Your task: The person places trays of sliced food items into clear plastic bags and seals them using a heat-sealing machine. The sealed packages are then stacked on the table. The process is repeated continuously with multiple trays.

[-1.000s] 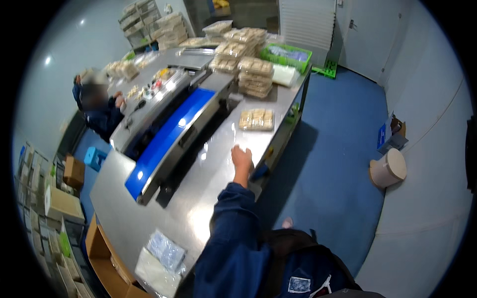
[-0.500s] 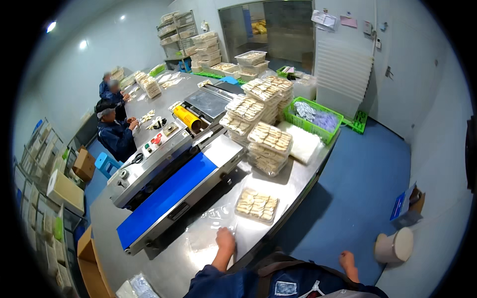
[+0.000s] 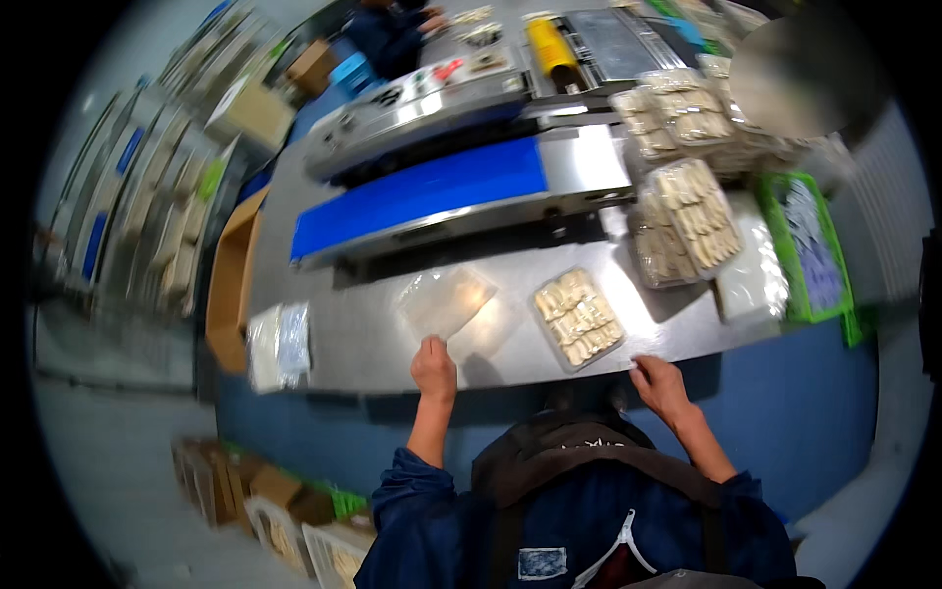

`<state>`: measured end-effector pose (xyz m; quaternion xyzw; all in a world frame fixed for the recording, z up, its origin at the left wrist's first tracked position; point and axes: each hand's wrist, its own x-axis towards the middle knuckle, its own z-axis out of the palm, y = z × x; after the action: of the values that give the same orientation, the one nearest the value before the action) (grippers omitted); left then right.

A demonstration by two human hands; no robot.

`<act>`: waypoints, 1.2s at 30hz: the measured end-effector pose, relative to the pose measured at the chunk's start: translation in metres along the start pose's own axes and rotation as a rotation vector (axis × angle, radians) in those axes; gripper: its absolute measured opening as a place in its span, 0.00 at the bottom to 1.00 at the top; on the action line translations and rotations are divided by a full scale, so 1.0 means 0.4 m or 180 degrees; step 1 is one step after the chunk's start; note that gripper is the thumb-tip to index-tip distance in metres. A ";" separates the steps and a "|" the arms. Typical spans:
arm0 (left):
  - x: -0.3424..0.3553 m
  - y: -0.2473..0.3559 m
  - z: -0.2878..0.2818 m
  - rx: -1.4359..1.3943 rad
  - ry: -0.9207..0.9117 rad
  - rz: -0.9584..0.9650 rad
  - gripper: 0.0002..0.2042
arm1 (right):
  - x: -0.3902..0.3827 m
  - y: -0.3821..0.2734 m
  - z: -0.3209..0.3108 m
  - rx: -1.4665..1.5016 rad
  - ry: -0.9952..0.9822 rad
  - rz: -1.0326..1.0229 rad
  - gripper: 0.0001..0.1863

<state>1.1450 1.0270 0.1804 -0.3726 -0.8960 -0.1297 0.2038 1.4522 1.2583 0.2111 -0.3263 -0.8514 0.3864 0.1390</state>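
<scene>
My left hand (image 3: pixel 434 368) is closed at the near edge of the steel table, pinching the corner of a clear plastic bag (image 3: pixel 444 302). The bag stretches out flat over the metal, away from me. To its right lies a clear tray (image 3: pixel 579 319) filled with rows of pale, elongated food pieces. My right hand (image 3: pixel 661 385) is beside that tray's near right corner, just off the table edge. Its thumb and forefinger are drawn together; a small pale spot shows at the tips, too small to name.
A machine with a blue conveyor belt (image 3: pixel 422 201) stands beyond the bag. Filled trays (image 3: pixel 697 221) are stacked to the right, beside a green basket (image 3: pixel 810 245). Folded plastic bags (image 3: pixel 280 346) lie at the left. A cardboard box (image 3: pixel 234 285) stands left of the table.
My view has turned left and downward. My right hand has risen from my side to the table edge by the tray. My left hand has drawn the bag's corner toward the near edge.
</scene>
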 end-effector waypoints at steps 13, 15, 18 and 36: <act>-0.176 0.316 -0.247 -0.1465 0.0820 -0.1055 0.06 | 0.148 -0.253 0.199 -0.0774 -0.1326 -0.3344 0.09; -0.212 0.296 -0.223 -0.1416 0.0977 -0.1208 0.06 | 0.107 -0.283 0.209 0.0036 -0.1248 -0.3083 0.08; -0.221 0.277 -0.222 -0.1347 0.1093 -0.1082 0.07 | 0.073 -0.318 0.214 0.0075 -0.1530 -0.3201 0.09; -0.213 0.156 -0.169 -0.1567 0.0604 -0.1255 0.04 | 0.047 -0.282 0.321 -0.0977 -0.0792 -0.3034 0.08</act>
<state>1.2624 0.9916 0.2057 -0.2163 -0.8696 -0.4135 0.1611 1.3248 1.1427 0.2103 0.1298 -0.9625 0.1866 0.1478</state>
